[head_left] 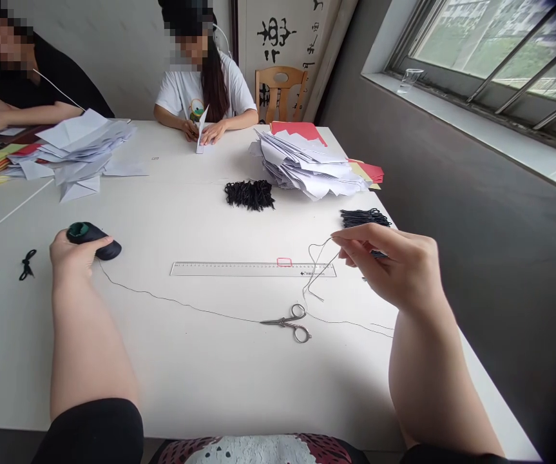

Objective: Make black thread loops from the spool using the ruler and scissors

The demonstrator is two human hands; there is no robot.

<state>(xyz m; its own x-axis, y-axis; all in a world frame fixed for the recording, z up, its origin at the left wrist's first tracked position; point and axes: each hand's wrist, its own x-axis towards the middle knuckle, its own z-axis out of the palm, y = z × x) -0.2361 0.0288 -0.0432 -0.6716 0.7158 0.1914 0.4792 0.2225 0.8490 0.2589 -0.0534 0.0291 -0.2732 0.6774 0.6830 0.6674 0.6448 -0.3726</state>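
My left hand is wrapped round a dark spool of thread, tipped on its side at the left of the table. From it a thin thread runs across the tabletop to the scissors, which lie with their blades pointing left. Pinched in the fingertips of my right hand are strands of dark thread, hanging in loose loops over the right end of a clear ruler. Behind the right hand, partly hidden, lies a bundle of black cords.
Another black cord bundle lies mid-table, and a small knotted cord at far left. Paper stacks stand at back right and back left. Across the table, two people sit; one in a white shirt handles folded paper. A wall borders the right.
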